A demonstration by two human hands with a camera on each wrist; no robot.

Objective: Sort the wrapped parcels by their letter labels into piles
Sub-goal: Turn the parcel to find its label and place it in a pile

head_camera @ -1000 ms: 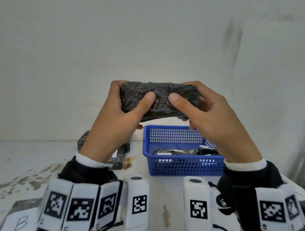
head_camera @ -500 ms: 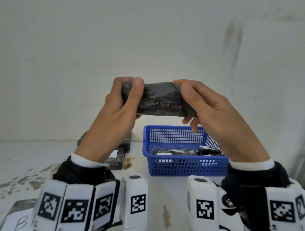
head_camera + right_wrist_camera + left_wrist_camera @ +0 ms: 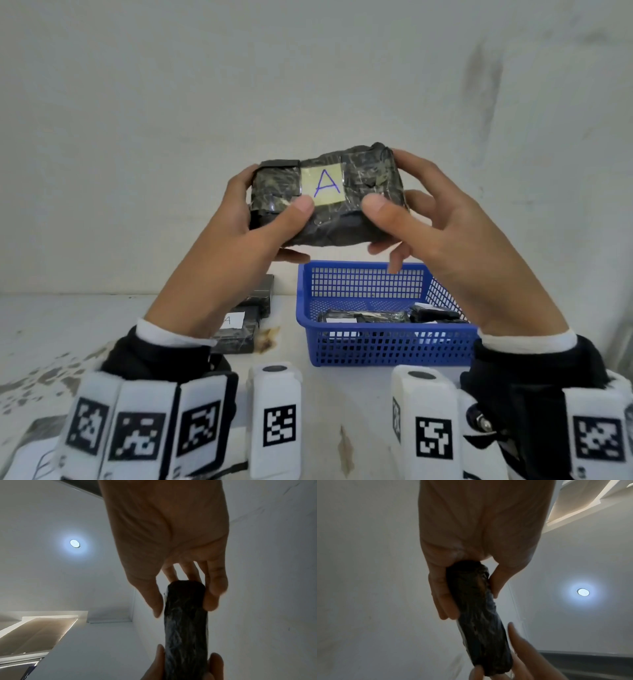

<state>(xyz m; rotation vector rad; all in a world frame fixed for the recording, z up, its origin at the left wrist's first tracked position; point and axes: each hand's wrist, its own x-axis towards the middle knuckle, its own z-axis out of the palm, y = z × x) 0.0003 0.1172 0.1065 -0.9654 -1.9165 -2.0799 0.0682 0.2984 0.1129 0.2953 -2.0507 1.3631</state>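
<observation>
Above the pale bench (image 3: pixel 102 329), before a bare wall, our left hand (image 3: pixel 219 246) and right hand (image 3: pixel 455 240) grip the parcel (image 3: pixel 325 202) at both ends, its label (image 3: pixel 322 184) reading A (reading step done, we judge), so next it belongs on the A pile (image 3: pixel 239 325) left of the blue basket (image 3: pixel 383 342).

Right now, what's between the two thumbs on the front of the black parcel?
The yellow label with a blue letter A sits between the left hand's thumb and the right hand's thumb on the parcel. The head view shows it; the wrist views don't.
</observation>
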